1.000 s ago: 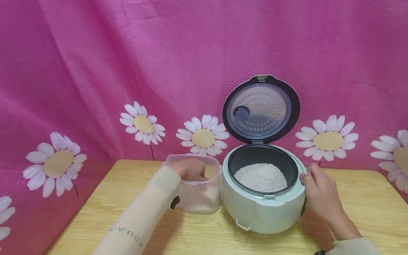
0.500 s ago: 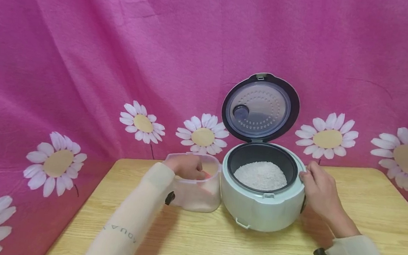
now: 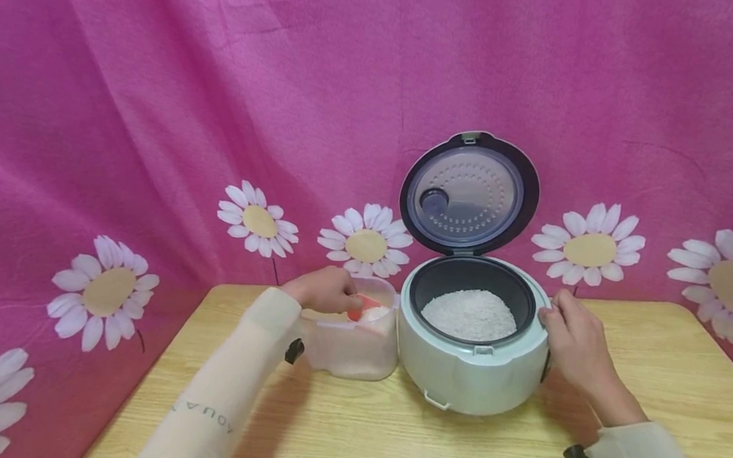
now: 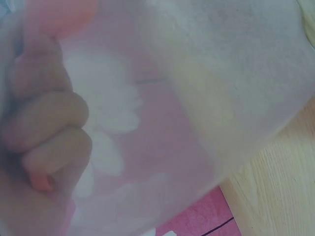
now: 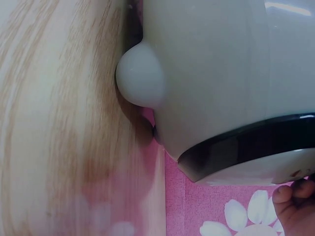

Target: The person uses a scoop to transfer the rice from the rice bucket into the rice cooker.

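My left hand (image 3: 328, 289) grips an orange scoop (image 3: 368, 303) over the mouth of a translucent plastic container (image 3: 356, 352). White rice shows in the scoop. Through the container's cloudy wall, the left wrist view shows curled fingers (image 4: 54, 113) round the scoop's handle, its end poking out below them. To the right stands a pale green rice cooker (image 3: 467, 383), lid (image 3: 474, 195) raised, with a heap of rice (image 3: 469, 314) in its dark inner pot (image 3: 427, 282). My right hand (image 3: 579, 342) holds the cooker's right side, thumb at the rim; its fingertips (image 5: 283, 194) show at the cooker's side.
Both vessels stand side by side on a light wooden table (image 3: 374, 441). Behind and to the left hangs a pink cloth (image 3: 286, 105) with printed daisies, close behind the raised lid.
My left hand has risen from deep inside the container and moved slightly left, bringing the scoop with rice into view. The right hand stays on the cooker.
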`<state>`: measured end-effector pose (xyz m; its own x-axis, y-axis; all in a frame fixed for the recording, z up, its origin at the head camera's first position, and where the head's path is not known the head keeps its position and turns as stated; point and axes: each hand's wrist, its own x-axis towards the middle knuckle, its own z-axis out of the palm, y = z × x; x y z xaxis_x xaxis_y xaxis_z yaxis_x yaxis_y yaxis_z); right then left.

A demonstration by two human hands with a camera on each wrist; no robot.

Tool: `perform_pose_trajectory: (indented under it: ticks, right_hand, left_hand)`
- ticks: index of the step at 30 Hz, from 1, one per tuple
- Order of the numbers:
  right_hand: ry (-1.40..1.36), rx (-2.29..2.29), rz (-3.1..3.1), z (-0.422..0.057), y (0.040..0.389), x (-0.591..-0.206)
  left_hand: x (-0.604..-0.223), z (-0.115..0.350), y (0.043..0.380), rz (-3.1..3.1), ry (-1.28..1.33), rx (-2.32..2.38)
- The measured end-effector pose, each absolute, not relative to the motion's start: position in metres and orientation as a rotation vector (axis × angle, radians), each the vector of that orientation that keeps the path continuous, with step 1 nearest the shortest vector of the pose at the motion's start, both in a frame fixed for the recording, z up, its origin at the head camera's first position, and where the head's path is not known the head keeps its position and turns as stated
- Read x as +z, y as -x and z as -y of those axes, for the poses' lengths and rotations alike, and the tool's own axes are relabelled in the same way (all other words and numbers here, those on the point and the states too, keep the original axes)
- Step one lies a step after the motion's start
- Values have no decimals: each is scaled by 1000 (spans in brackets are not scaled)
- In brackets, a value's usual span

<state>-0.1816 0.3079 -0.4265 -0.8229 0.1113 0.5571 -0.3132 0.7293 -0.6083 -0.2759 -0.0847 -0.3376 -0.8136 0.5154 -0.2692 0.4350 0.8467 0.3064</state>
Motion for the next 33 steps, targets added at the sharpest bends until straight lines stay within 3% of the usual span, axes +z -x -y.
perform_pose_trajectory:
  ticks: [33]
  right_hand:
    - [-145,976,2359,-308,180,-425]
  left_hand:
    - [-337,96,277,-2744,-742,520]
